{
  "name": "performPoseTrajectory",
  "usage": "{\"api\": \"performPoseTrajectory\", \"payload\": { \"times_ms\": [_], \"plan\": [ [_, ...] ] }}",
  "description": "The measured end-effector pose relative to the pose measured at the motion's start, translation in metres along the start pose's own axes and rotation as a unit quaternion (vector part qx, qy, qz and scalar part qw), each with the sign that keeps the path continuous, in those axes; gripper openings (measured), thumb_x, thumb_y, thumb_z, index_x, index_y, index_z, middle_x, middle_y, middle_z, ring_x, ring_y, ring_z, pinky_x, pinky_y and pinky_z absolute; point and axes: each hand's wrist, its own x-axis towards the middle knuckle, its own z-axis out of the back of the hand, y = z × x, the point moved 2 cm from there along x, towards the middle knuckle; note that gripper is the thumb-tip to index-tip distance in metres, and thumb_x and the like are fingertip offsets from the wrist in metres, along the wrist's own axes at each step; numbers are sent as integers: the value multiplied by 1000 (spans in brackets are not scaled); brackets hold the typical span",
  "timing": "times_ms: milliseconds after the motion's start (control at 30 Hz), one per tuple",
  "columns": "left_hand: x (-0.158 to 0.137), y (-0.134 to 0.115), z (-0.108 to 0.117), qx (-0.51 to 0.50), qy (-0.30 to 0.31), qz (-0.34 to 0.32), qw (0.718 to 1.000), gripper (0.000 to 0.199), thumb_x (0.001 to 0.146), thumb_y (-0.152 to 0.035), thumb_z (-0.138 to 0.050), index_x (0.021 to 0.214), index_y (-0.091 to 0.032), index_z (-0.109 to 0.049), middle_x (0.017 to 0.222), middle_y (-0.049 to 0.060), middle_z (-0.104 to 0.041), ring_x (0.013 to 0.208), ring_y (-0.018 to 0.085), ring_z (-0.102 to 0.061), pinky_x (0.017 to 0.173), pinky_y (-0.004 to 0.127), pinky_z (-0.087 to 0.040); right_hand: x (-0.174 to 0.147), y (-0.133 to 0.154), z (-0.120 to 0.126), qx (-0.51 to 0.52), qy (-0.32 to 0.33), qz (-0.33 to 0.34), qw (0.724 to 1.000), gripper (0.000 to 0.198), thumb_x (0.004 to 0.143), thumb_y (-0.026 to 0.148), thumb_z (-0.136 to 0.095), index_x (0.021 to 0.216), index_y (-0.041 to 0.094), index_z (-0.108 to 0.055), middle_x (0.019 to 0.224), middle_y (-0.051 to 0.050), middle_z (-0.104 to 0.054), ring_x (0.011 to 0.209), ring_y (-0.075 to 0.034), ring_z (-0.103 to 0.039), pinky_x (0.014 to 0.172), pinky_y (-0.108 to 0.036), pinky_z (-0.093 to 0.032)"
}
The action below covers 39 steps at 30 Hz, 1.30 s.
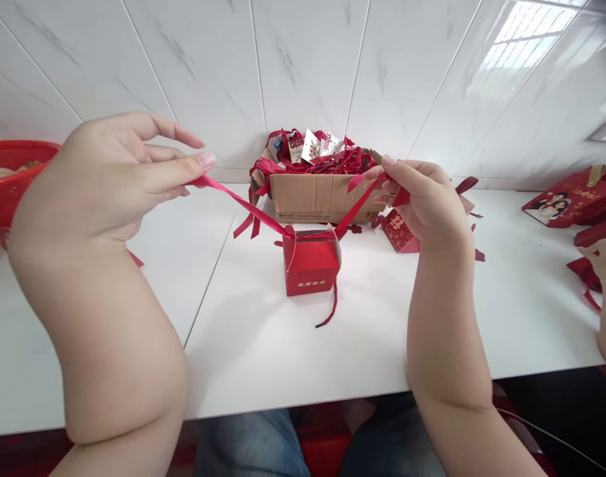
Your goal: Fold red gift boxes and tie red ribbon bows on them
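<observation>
A small red gift box (311,268) with gold characters on its front stands upright on the white table. Red ribbon (248,207) runs through its top and stretches up to both sides in a V. My left hand (134,159) pinches one end between thumb and fingers, above and left of the box. Up on the right, my right hand (416,189) grips the other end, with a loose tail showing past the fingers. From the box's right side a dark red twisted cord (334,305) hangs down onto the table.
Behind the gift box, a cardboard box (327,192) overflows with red ribbons and tags. Another red box (401,232) is partly behind my right hand. A red basin (14,199) stands far left. At right are red bags (571,199) and another person's hand (603,258).
</observation>
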Motion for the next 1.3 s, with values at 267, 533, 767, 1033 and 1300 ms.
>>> {"api": "performPoseTrajectory", "payload": {
  "times_ms": [267,533,767,1033,1300],
  "plan": [
    [3,-15,-14,-207,30,-63,976,20,70,-18,-79,87,-20,-69,60,-2,-58,54,9,-48,53,28,-30,0,5,-19,54,14,38,998,30,84,51,-63,77,23,-71,80,-3,-67,88,-16,-66,67,-26,-54],
    [3,-23,-27,-226,41,-69,971,18,66,-15,-81,81,-17,-72,70,3,-68,57,10,-53,53,29,-36,0,6,-24,87,17,39,995,24,86,45,-62,78,24,-71,87,-1,-68,90,-14,-66,71,-25,-53],
    [1,-29,-38,-279,27,-153,948,12,66,-16,-81,76,-19,-74,62,1,-62,57,11,-51,53,30,-38,1,6,-24,174,19,60,983,24,88,39,-60,72,22,-67,89,1,-70,80,-12,-66,70,-26,-53],
    [-3,-42,-67,-342,41,-168,924,10,73,-20,-78,81,-23,-75,72,-2,-67,61,9,-53,59,29,-47,-3,11,-39,159,76,51,983,16,89,34,-59,98,28,-71,107,0,-70,103,-18,-65,91,-33,-55],
    [-15,-49,-87,-321,82,-140,933,10,80,-29,-70,89,-26,-67,91,-2,-73,92,20,-69,80,36,-56,-12,15,-58,89,160,32,983,45,70,41,-79,112,29,-67,101,-1,-71,99,-21,-66,81,-37,-58]
  ]
}}
